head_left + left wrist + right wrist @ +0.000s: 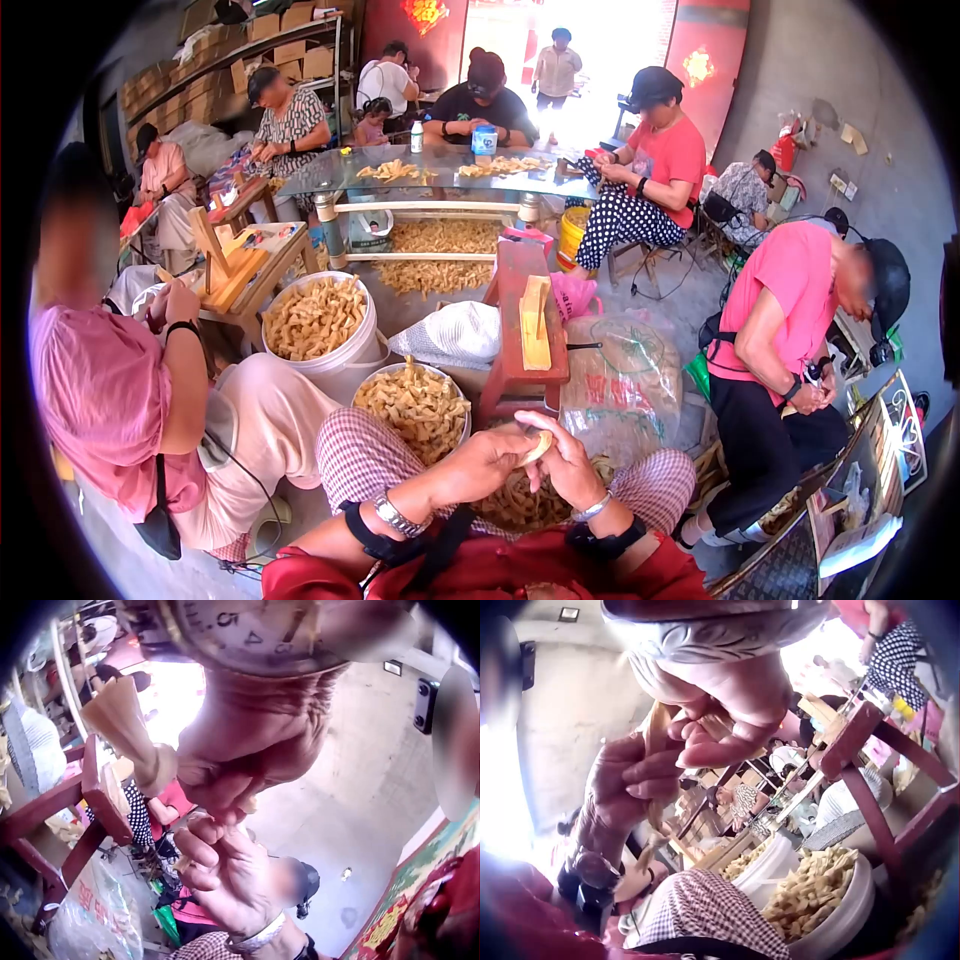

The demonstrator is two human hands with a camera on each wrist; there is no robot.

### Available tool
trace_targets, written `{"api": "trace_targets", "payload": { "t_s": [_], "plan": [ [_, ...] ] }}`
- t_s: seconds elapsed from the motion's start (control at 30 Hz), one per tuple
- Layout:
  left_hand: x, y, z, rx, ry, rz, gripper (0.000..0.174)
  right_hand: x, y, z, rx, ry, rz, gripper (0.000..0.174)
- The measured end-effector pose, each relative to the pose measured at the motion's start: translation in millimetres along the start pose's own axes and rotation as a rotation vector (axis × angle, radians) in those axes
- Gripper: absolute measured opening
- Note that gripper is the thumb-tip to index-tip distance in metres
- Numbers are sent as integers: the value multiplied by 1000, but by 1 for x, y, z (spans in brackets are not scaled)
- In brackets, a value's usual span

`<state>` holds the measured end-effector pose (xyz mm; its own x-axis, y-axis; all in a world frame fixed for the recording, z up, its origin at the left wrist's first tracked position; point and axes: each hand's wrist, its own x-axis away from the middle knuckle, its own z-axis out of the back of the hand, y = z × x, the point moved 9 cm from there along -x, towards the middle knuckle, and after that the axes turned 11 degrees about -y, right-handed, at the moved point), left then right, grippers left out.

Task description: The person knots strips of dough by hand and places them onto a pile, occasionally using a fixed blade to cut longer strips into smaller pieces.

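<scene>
In the head view, my left hand (478, 466) and right hand (568, 470) meet above my lap. A pale yellow, flexible strip (537, 448) is between them. The left wrist view shows this strip (120, 720) with a flared end and a rolled or knotted part at the fingers of my left hand (259, 742). My right hand (244, 881) has its fingers bent against the left fingertips. Seen from the right wrist, my right hand (724, 697) pinches near the strip's upper part (657, 731), while its tail hangs below my left hand (626, 780).
A white bucket (366, 345) and a second bucket (467, 432) hold many yellow twisted pieces. Ahead stands a red wooden bench (523, 305) bearing a yellow wooden block (535, 335). A plastic bag (622, 385) lies right of it. Several people sit around, some at a glass table (440, 175).
</scene>
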<state>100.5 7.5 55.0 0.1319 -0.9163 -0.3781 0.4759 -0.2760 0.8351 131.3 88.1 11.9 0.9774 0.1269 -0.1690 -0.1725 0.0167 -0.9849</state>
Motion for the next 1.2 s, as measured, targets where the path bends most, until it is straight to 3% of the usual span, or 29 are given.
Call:
{"api": "trace_targets", "payload": {
  "t_s": [0.1, 0.2, 0.37, 0.47, 0.63, 0.83, 0.97, 1.1, 1.13, 1.2],
  "plan": [
    [5, -18, -13, -21, 38, 214, 26, 6, 14, -6, -232, 45, -87, 46],
    [2, -16, -20, 220, 66, 263, 25, 12, 28, -11, -428, 75, -152, 59],
    [10, -49, -33, 410, 141, 191, 28, 22, 43, -8, -498, 100, -198, 61],
    [18, -63, -38, 668, 268, 401, 22, 27, 60, -11, -521, 131, -229, 51],
    [19, -76, -27, 873, 508, 285, 6, 27, 51, -2, -260, 243, -182, 28],
    [28, -105, -27, 1091, 674, 289, 7, 40, 27, 10, 233, 563, 102, 17],
    [38, -111, -28, 1189, 747, 363, 9, 33, 12, -9, 248, 497, 315, 13],
    [44, -116, -22, 1049, 769, 446, 20, 29, -7, -22, 648, 395, 259, 26],
    [42, -117, -24, 1098, 709, 379, 20, 28, 3, -19, 592, 384, 256, 28],
    [40, -118, -31, 1173, 643, 440, 16, 26, 4, -19, 594, 368, 293, 23]
  ]
}}
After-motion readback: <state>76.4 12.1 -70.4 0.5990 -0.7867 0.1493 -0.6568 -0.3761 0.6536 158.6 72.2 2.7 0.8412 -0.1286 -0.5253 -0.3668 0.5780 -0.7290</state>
